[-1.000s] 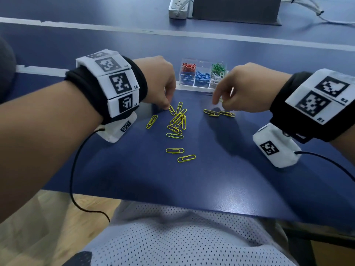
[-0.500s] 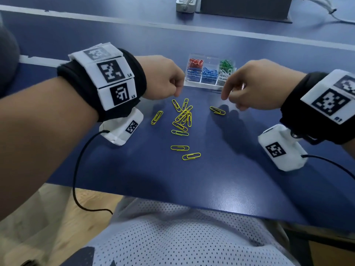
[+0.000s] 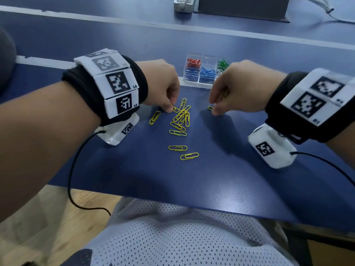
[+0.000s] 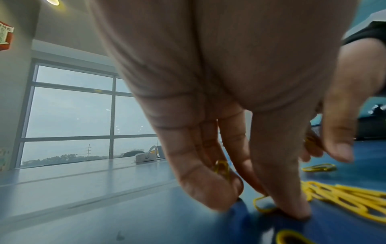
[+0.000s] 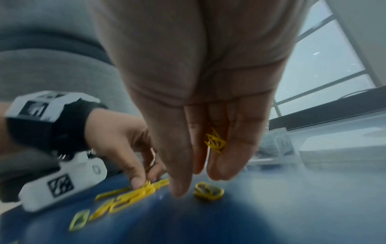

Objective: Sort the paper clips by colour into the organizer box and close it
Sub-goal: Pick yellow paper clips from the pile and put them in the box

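Loose yellow paper clips (image 3: 180, 118) lie in a small pile on the blue table (image 3: 221, 169). My left hand (image 3: 171, 109) is at the pile's far left edge. It holds a yellow clip (image 4: 222, 168) in its curled fingers and presses a fingertip on another clip (image 4: 262, 206). My right hand (image 3: 215, 110) keeps several yellow clips (image 5: 215, 142) tucked in its curled fingers. Its fingertips are down at a single clip (image 5: 208, 192) on the table. The clear organizer box (image 3: 208, 59) stands open just beyond both hands, with red (image 3: 193, 62), blue (image 3: 206, 72) and green (image 3: 222, 63) clips in it.
Two yellow clips (image 3: 183, 151) lie apart nearer to me. A white power strip (image 3: 182, 4) and a dark box (image 3: 242, 6) sit at the table's far side. The near table edge (image 3: 172, 198) runs just above my lap.
Both hands lifted a little half a second ago and have come back down to the table. One of the two clips by my right hand is gone from the table.
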Available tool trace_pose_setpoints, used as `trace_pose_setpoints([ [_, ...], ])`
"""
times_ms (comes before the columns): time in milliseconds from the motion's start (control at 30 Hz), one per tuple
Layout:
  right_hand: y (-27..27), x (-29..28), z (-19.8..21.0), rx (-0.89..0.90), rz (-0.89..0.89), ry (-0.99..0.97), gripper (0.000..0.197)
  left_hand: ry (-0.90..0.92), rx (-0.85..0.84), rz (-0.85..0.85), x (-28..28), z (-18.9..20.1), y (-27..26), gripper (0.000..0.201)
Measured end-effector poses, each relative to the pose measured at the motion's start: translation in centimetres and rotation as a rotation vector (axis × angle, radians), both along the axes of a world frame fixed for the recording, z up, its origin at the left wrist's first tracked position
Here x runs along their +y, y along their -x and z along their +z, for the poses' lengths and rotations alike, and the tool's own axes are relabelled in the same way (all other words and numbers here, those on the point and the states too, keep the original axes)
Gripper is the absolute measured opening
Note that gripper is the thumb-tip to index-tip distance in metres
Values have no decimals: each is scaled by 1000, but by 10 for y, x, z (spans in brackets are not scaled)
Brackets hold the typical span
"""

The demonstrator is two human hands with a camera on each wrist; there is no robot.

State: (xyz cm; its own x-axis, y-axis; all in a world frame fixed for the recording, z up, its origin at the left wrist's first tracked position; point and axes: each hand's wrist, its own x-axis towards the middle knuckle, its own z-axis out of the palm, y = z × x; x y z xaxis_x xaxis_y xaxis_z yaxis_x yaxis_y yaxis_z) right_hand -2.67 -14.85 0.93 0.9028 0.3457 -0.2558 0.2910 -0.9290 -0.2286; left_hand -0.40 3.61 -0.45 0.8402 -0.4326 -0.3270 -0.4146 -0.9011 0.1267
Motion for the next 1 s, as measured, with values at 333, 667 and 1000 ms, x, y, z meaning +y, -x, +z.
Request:
trace_pose_setpoints([
  [333,7,26,-5,-66,142,55,21,180,46,74,4,3,11,20],
  [667,-12,56,1,-100,268,34,26,0,76,139,16,7,24,19],
  [1000,-8,50,-3,-83,406,131,23,-14,65,95,9,5,27,21],
])
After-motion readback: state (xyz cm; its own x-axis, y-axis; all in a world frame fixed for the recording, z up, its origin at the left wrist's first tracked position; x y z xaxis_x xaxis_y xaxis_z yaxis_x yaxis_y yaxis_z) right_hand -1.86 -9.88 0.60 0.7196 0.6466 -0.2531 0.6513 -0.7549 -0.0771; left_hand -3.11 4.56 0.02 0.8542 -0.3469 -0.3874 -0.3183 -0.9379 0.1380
